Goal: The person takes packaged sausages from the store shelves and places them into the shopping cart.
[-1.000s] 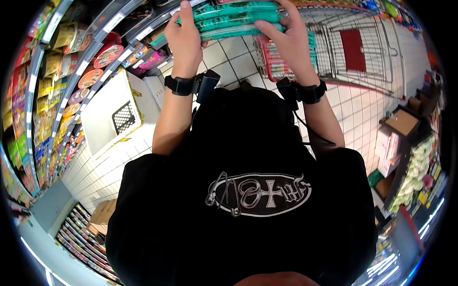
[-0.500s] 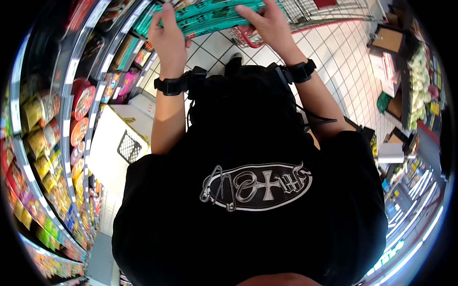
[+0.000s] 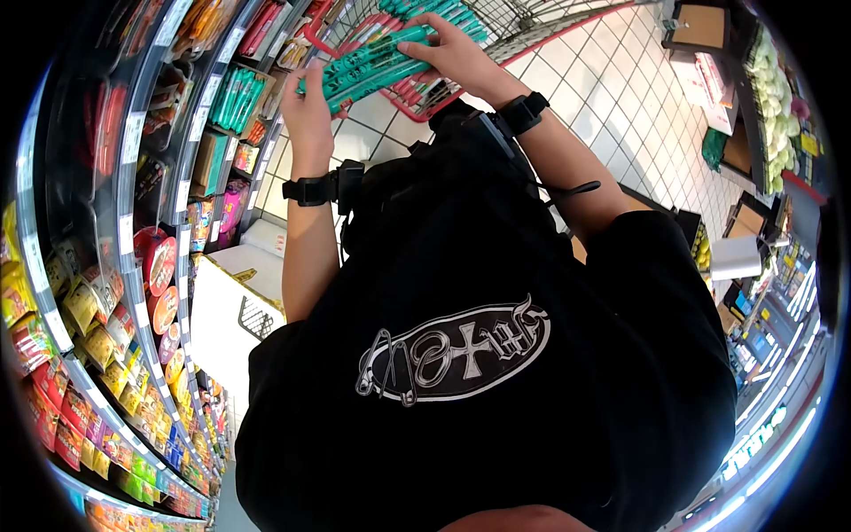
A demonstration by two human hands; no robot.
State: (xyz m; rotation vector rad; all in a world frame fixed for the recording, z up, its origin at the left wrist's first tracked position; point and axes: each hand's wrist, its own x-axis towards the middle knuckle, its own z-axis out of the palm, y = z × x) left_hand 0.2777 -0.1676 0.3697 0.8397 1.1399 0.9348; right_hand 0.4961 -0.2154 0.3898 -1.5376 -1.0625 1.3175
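Note:
Several long, slim teal snack packs with dark printing (image 3: 368,67) span the space between my two hands. Their near end is in my left hand (image 3: 307,120), fingers closed around it. My right hand (image 3: 456,58) grips the other end, thumb on top. Beneath and beyond them stands a wire shopping cart (image 3: 567,12) with red trim. More teal packs (image 3: 456,16) lie inside it, along with red-and-white packages (image 3: 417,90) near its red corner. To the left, similar teal packs (image 3: 238,99) fill a shelf compartment.
Shelves of snack bags and tubs (image 3: 160,266) curve along my left side. A white box-like stand (image 3: 226,306) is beside my left elbow. Pale tiled floor (image 3: 603,80) extends to the right, towards a produce stand (image 3: 769,106) and cardboard boxes (image 3: 698,25).
The held packs have come away from the shelf and lower in view, with both hands still on them. My body has turned, bringing the cart and its contents into view.

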